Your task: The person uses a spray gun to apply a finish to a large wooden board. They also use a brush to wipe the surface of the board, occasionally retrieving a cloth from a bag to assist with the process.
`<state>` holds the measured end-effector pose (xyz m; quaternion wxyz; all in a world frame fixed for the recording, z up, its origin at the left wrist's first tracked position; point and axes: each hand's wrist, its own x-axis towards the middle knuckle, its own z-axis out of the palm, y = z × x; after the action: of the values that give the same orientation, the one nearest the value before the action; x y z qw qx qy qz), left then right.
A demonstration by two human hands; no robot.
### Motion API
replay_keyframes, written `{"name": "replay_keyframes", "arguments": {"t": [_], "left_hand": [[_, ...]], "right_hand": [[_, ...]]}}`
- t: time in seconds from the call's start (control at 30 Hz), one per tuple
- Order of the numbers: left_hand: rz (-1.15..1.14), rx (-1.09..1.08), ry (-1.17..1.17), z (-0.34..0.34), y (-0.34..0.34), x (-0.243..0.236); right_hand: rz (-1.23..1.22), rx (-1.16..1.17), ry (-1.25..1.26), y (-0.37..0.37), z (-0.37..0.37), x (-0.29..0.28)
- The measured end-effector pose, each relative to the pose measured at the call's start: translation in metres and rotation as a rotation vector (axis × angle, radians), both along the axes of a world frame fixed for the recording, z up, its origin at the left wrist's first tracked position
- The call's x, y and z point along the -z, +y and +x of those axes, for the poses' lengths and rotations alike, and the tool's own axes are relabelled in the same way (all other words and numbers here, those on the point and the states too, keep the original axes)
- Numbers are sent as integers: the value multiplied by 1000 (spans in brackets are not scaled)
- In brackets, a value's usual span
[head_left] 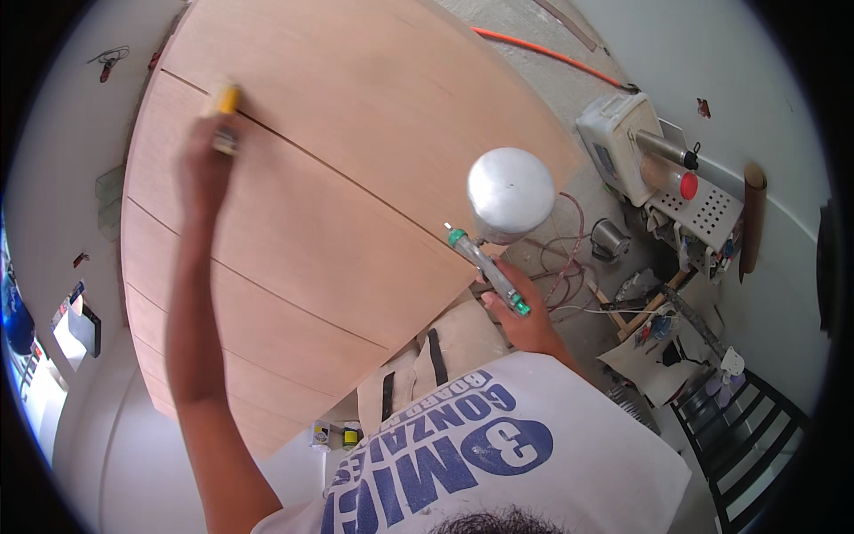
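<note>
My left hand [210, 153] is stretched out over a large pale-brown wooden panel [356, 116] with long parallel grooves. It is closed round a small brush-like tool [229, 100] with a yellow part, smeared by motion, close to the darkest groove. Whether the tool touches the panel I cannot tell. Near the panel's right edge, my right hand [527, 311] grips a spray gun [489, 271] with green ends and a round silver cup [511, 189] on it. The gun's tip lies over the panel, and my fingers partly hide its handle.
An orange hose [551, 55] runs along the floor beyond the panel. At right stand a white plastic container [620, 147], a steel bottle [665, 148], a perforated pale stool [707, 212] and a metal cup [610, 238]. A black slatted bench [743, 436] is at lower right.
</note>
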<state>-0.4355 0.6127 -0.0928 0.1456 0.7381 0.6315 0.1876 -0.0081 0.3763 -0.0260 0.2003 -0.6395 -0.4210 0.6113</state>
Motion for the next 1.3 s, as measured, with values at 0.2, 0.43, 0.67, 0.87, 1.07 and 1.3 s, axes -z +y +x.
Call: {"name": "replay_keyframes", "arguments": {"t": [0.2, 0.43, 0.67, 0.87, 1.07, 1.3], "left_hand": [[-658, 512, -564, 191, -202, -58], [-814, -168, -714, 37, -38, -14], [-149, -514, -480, -221, 170, -52], [274, -328, 89, -108, 136, 23], [67, 237, -29, 108, -141, 23], [-759, 501, -714, 224, -405, -50]], "right_hand": [[28, 47, 48, 40, 6, -22], [11, -17, 57, 61, 2, -36], [147, -205, 87, 65, -28, -26], [295, -156, 45, 58, -65, -15], [172, 70, 31, 0, -45, -39], [138, 251, -100, -125, -4, -35]]}}
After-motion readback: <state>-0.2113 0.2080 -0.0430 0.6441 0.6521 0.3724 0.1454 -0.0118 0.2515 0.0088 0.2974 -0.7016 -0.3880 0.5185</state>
